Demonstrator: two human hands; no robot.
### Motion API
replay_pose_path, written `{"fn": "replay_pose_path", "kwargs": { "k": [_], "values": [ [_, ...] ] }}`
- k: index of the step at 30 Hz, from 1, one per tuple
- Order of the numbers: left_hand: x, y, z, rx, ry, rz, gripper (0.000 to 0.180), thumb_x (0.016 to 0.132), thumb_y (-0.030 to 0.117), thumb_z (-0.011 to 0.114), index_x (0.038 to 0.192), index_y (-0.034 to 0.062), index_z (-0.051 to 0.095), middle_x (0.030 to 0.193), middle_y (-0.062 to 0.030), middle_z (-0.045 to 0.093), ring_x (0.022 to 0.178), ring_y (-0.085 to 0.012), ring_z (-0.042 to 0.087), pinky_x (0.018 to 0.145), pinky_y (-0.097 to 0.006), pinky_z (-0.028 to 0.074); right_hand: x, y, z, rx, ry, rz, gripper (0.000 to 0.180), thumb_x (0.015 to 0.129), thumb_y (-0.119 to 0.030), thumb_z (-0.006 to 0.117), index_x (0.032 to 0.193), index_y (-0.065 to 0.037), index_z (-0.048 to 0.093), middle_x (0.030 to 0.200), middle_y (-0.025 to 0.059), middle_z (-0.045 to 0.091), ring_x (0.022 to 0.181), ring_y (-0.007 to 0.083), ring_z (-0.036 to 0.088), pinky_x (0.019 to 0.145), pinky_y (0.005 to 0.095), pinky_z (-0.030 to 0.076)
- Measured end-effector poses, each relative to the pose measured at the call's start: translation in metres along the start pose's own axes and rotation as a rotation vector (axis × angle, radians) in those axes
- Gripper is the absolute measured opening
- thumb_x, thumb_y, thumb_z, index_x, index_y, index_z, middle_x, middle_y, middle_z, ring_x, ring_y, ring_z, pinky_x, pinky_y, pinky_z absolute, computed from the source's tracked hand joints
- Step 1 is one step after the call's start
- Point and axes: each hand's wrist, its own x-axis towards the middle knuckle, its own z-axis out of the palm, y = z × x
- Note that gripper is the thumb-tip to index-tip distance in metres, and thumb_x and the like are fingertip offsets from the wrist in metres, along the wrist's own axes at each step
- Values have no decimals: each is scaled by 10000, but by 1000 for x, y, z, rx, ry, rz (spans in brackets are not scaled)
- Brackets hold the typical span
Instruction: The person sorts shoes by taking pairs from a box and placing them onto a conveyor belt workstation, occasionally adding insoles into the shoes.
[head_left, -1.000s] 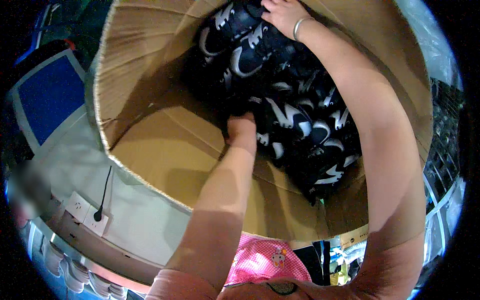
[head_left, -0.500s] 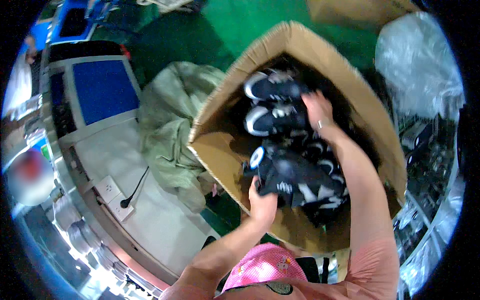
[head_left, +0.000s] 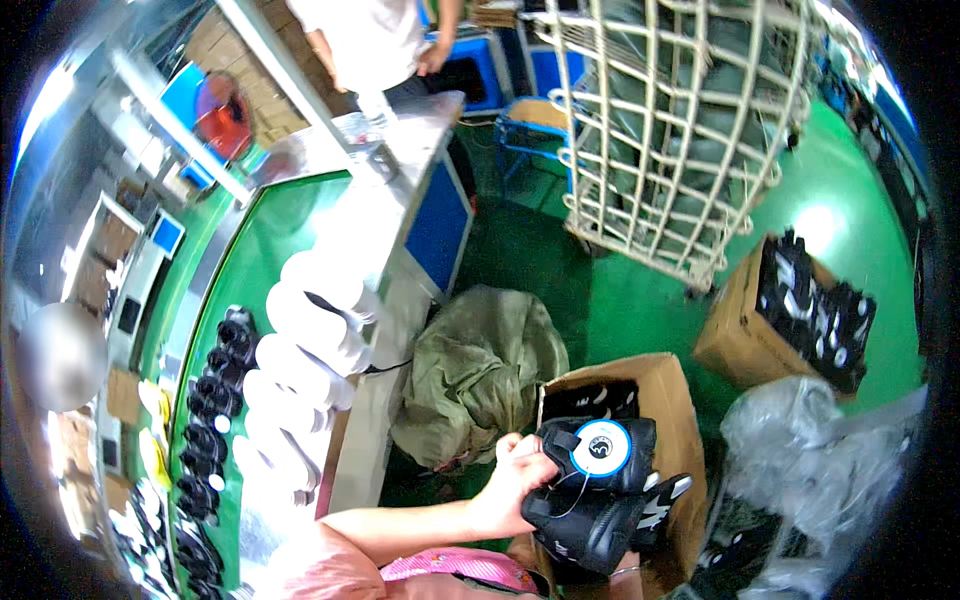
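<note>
Left hand (head_left: 515,474): fingers clamped on black shoes (head_left: 585,525) with round blue-rimmed white tag (head_left: 600,447). Right hand (head_left: 629,561): mostly hidden, fingers unreadable. Handling: best level, clear of brown cardboard box (head_left: 690,430).

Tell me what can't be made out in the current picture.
- Head view: the right hand, hidden by the black shoes; only its wrist shows.
- Head view: the floor of the near cardboard box, hidden by shoes.
- Head view: the head of the co-worker, cut off by the upper edge.
- Head view: any contents of the olive sack, hidden by its cloth.
</note>
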Motion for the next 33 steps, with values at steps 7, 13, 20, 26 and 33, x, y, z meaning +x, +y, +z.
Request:
{"fn": "replay_pose_path", "kwargs": {
  "k": [7,13,20,26,33],
  "values": [
    [-32,58,-162,454,372,462,327,558,272,566,847,118,559,864,9,548,821,-170,458,716,-382,241,-57,-38,61,-177,-62,-152,313,768,-242,471,996,-31,511,972,92,551,903,210,513,775,287,407],
    [-113,39,-312,1177,446,392,295,575,181,536,867,146,563,811,56,539,847,-140,455,753,-412,279,-116,-54,132,-362,-106,-298,322,757,-220,481,1010,-22,499,980,108,548,912,221,512,783,288,405],
    [-167,-121,-466,1532,374,65,204,670,185,492,872,170,522,837,55,540,913,-123,419,874,-381,189,-167,-67,262,-542,-187,-510,337,744,-195,491,1026,-11,485,989,126,545,923,234,512,793,290,403],
    [-180,-240,-522,1604,102,20,113,687,226,479,733,173,567,688,81,517,839,-122,418,869,-355,245,-181,-74,393,-660,-242,-685,352,733,-173,501,1040,-3,473,996,141,542,933,245,511,802,291,401],
    [-185,-363,-457,1380,-153,-429,180,762,206,443,815,198,615,818,84,575,918,-135,435,863,-407,273,-184,-62,544,-924,-288,-907,374,720,-148,511,1057,8,460,1005,160,539,944,258,510,811,293,399]
  ]
}}
